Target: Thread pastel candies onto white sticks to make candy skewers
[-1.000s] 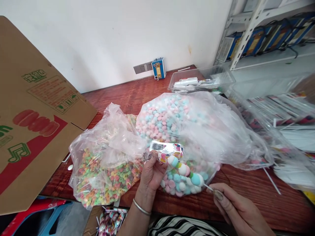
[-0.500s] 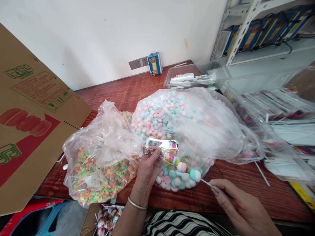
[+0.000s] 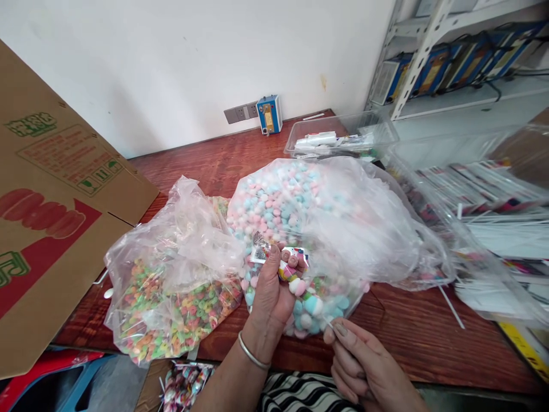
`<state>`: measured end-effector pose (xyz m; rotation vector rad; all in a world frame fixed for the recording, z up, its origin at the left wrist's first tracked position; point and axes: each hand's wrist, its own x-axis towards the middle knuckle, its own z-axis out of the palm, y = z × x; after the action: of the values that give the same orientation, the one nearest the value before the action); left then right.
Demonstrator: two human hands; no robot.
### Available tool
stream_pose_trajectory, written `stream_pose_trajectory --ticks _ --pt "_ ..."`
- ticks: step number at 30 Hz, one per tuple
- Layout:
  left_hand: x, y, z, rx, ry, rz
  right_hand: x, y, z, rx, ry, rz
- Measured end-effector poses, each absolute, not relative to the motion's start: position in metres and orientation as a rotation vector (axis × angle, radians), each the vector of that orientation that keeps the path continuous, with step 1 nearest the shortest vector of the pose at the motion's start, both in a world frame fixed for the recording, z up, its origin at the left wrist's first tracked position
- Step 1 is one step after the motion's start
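Left hand pinches a printed wrapper; right fingertips grip the stick of a candy skewer, over the near edge of the pastel candy bag.

The left hand (image 3: 274, 303) curls round the wrapper (image 3: 259, 253), which seems to sleeve the skewer's far end; the right hand (image 3: 358, 349) pinches the stick (image 3: 329, 323) below the candy skewer (image 3: 313, 305). The soft pieces could snag or shift if pushed off-line, and the thin film could tear if squeezed hard. Behind them, the pastel candy bag (image 3: 274, 189) bulges close, crowding the hands; left of it sits the ring bag (image 3: 171, 315), right of it the stick bin (image 3: 493, 229).
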<state>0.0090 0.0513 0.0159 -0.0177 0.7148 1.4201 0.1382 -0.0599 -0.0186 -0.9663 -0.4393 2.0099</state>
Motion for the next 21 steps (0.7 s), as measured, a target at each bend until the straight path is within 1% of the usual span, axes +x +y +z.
stream_pose_trajectory --ticks 2,4,5,7,9,11,13,15,21 --pt "0.010 0.052 0.015 -0.013 0.726 1.417 0.140 -0.057 -0.018 -1.011 -0.579 1.939" --pt "0.009 0.052 0.013 -0.020 0.763 1.401 0.144 -0.054 -0.020 -1.145 -0.894 1.711" --pt "0.008 0.053 0.012 -0.029 0.787 1.386 0.146 -0.052 -0.022 -1.220 -1.099 1.526" --pt "0.008 0.053 0.011 -0.049 0.822 1.342 0.151 -0.049 -0.025 -1.307 -1.495 1.042" --pt "0.008 0.054 0.012 -0.072 0.861 1.321 0.156 -0.047 -0.029 -1.272 -1.763 0.573" --pt "0.009 0.054 0.012 -0.099 0.895 1.329 0.158 -0.044 -0.033 -1.193 -1.920 0.276" --pt "0.011 0.054 0.013 -0.118 0.897 1.337 0.159 -0.043 -0.036 -1.147 -2.017 0.120" --pt "0.013 0.054 0.013 -0.127 0.879 1.330 0.158 -0.042 -0.038 -1.130 -2.070 0.038" --pt "0.017 0.053 0.008 -0.115 0.948 1.326 0.156 -0.041 -0.041 -1.104 -2.111 0.030"
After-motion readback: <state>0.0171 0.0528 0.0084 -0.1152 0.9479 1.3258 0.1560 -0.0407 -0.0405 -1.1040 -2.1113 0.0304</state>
